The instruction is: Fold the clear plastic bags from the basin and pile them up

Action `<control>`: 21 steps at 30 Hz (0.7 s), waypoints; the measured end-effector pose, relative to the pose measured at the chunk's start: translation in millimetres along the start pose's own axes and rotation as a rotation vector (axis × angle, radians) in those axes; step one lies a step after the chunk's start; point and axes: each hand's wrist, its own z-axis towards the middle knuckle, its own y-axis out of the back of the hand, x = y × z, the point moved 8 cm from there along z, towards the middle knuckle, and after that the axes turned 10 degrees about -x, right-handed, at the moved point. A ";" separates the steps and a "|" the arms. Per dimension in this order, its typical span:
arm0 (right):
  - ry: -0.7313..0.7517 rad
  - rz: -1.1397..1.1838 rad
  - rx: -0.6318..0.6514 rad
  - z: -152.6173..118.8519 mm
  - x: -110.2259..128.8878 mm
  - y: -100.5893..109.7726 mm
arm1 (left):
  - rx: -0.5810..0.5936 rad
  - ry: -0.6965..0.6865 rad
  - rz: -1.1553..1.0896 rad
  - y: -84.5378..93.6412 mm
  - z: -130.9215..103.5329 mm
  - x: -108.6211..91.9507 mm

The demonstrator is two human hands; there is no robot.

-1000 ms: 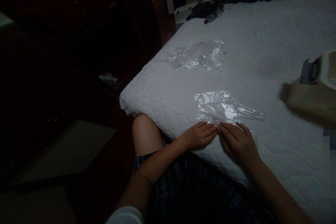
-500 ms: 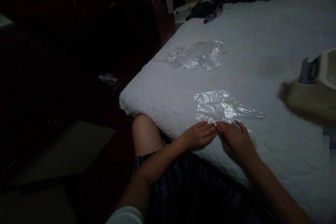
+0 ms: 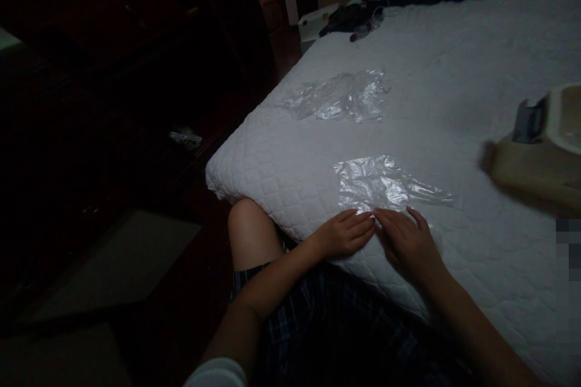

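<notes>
Head view, and honestly hardly anything has changed over the last second: the framing drifts a touch and the right fingertips maybe creep a tiny bit. Biggest thing is the bed with its white quilted cover [image 3: 290, 175], filling the middle and right. Over on the right sits a tan case-like thing [image 3: 531, 172] with a grey clasp [image 3: 529, 121], too blurry to name.

Next size down, a crumpled clear plastic piece [image 3: 345, 97] lies on the far part of the cover, apart from everything the hands are doing. Nearer, there's a flatter clear plastic sheet [image 3: 372, 181], mostly spread out, with a thin twisted tail running off to the right.

Both hands are at its near edge. The left hand [image 3: 347, 234] has its fingers together and lightly bent, the right hand [image 3: 408, 248] has its fingers a bit more spread, and their fingertips almost meet. Can't tell if either is actually pinching the plastic or just pressing on it. With so little movement, I'd call this small, careful fingertip work, not a big pull. Smallest bit: a bottle-like thing with a purple end [image 3: 363, 31] at the far edge.
</notes>
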 end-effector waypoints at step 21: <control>-0.615 0.213 -0.063 -24.1 -99.1 54.4 | 0.034 0.080 -0.118 -12.2 17.4 -18.9</control>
